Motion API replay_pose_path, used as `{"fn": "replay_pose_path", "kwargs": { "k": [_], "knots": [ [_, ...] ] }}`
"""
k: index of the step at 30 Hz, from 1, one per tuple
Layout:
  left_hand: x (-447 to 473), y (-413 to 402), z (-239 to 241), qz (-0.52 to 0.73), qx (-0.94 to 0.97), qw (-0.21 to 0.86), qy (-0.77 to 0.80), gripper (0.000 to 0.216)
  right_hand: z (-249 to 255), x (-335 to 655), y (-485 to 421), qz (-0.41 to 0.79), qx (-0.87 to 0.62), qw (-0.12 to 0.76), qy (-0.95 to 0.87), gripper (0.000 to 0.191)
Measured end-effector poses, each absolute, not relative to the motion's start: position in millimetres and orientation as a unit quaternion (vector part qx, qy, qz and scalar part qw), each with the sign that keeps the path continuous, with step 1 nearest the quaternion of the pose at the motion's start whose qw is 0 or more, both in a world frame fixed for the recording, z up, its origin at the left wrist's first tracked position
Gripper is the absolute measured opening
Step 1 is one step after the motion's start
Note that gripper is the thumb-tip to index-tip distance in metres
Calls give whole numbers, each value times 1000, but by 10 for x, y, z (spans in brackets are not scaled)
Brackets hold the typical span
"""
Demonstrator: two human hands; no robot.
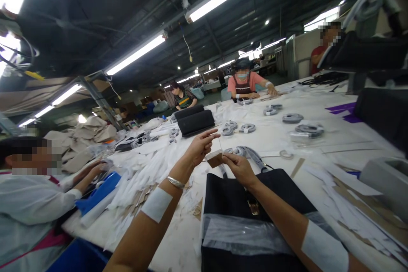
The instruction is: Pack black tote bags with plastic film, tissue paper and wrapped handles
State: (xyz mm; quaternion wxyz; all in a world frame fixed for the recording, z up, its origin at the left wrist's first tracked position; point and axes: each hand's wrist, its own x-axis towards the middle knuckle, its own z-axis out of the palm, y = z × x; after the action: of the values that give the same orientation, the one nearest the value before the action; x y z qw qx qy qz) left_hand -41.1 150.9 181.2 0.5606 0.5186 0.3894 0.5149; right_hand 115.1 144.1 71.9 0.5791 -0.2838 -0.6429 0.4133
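My right hand [240,169] pinches a small brown card tag [215,160] between thumb and fingertips. From the tag a thin pale string [220,143] runs up to the fingertips of my left hand [201,146], whose index and middle fingers reach forward close together while the others curl in. Below both hands lies a black bag [229,195] with a gold buckle [253,207] and a band of clear plastic film [242,233] across its front. Grey wrapped straps [244,152] rest just behind its top edge.
Coiled grey straps [292,118] are scattered over the white table [270,136]. Black bags [195,121] stand farther back. Paper strips [360,208] and a grey holder [387,182] lie at right. A co-worker [28,199] works at left; another [244,83] works across.
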Motion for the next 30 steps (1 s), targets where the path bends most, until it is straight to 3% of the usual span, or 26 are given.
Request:
{"fn": "replay_pose_path", "kwargs": {
  "k": [5, 12, 22, 30],
  "knots": [
    [-386, 1593, 1834, 508, 562, 511, 406, 42, 737, 1222, 1459, 412, -382, 623, -545, 34],
    [-340, 1557, 1851, 505, 552, 529, 401, 42, 742, 1218, 1522, 486, -321, 689, -432, 34],
    [-290, 1584, 1953, 560, 495, 535, 394, 32, 768, 1266, 1448, 311, -377, 668, -561, 30],
    [-84, 1496, 1812, 481, 540, 563, 400, 41, 772, 1238, 1438, 205, -331, 657, -646, 66]
  ]
}}
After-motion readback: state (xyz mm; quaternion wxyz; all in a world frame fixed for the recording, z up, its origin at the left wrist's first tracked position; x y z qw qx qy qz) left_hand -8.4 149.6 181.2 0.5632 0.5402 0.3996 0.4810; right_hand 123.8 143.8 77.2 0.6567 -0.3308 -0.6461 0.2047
